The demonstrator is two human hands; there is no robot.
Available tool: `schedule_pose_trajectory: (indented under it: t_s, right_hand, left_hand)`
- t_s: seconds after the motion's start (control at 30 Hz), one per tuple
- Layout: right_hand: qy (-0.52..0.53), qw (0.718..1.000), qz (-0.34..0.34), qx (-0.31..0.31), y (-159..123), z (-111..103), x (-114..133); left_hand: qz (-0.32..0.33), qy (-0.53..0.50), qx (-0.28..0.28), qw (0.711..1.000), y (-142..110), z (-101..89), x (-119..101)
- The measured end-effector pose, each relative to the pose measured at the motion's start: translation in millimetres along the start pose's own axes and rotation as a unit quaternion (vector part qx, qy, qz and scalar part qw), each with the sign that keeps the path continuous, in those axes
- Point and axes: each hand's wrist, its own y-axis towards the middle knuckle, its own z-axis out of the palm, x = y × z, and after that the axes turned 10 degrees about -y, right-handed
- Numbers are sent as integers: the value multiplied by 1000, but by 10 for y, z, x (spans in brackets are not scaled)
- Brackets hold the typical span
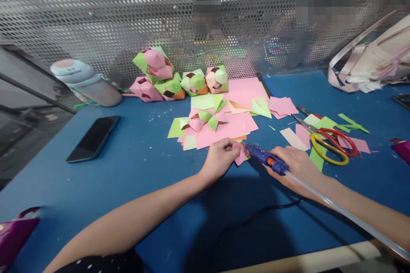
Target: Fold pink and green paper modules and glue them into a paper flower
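Observation:
In my left hand (221,160) a small folded pink paper piece (241,155) is pinched, with a bit of green showing at its edge. My right hand (293,164) is wrapped round a blue hot glue gun (265,157), its nozzle at the pink paper. A long clear glue stick (333,202) sticks out of the gun's back. Just beyond my left hand, a stack of pink paper (221,132) bears a curled pink and green paper shape (203,120). Whether glue is coming out is too small to tell.
Finished paper balls (153,66) stand along the perforated metal panel (128,17). Red and yellow scissors (331,145) lie among paper scraps at right. A phone (94,138) and a bottle (88,83) are at left, a bag (378,57) at far right. A black cord (278,206) crosses the blue table (153,230).

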Motion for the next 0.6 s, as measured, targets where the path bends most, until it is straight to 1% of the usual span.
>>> schedule_pose_trajectory:
  t_s: [0.17, 0.37, 0.47, 0.6]
  right_hand:
    - [-1, 1000, 5, 9, 11, -18, 11]
    - [0, 1000, 3, 2, 17, -22, 29]
    - [-10, 1000, 17, 15, 16, -27, 30]
    - [-5, 999, 35, 28, 12, -34, 32]
  left_hand:
    - [1, 10, -2, 1000, -3, 1, -7]
    - [9, 19, 6, 1000, -6, 7, -28]
    - [3, 20, 4, 1000, -8, 9, -32]
    - [11, 22, 7, 1000, -12, 7, -30]
